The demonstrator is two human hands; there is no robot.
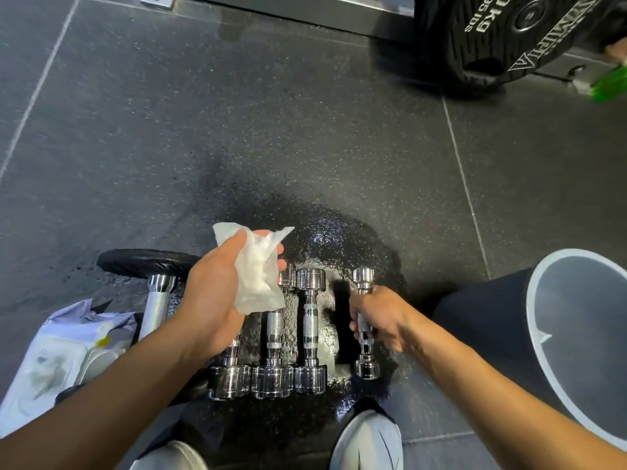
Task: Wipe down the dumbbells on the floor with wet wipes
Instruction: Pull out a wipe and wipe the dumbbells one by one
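Several chrome dumbbells lie side by side on a wet dark patch of floor point(322, 239). My left hand point(210, 300) holds a crumpled white wet wipe point(258, 276) above the two left ones, hiding their far ends. A middle dumbbell point(310, 330) lies untouched. My right hand point(380, 320) grips the handle of the small rightmost dumbbell point(365, 361), which stands apart from the row. A pale wet wipes pack point(57, 351) lies on the floor at the lower left.
A larger bar with a black plate point(146, 262) lies left of the row. A big black weight plate point(502, 39) leans at the top right beside a green object point(610, 81). My shoe point(366, 442) and knee point(492, 327) sit close below.
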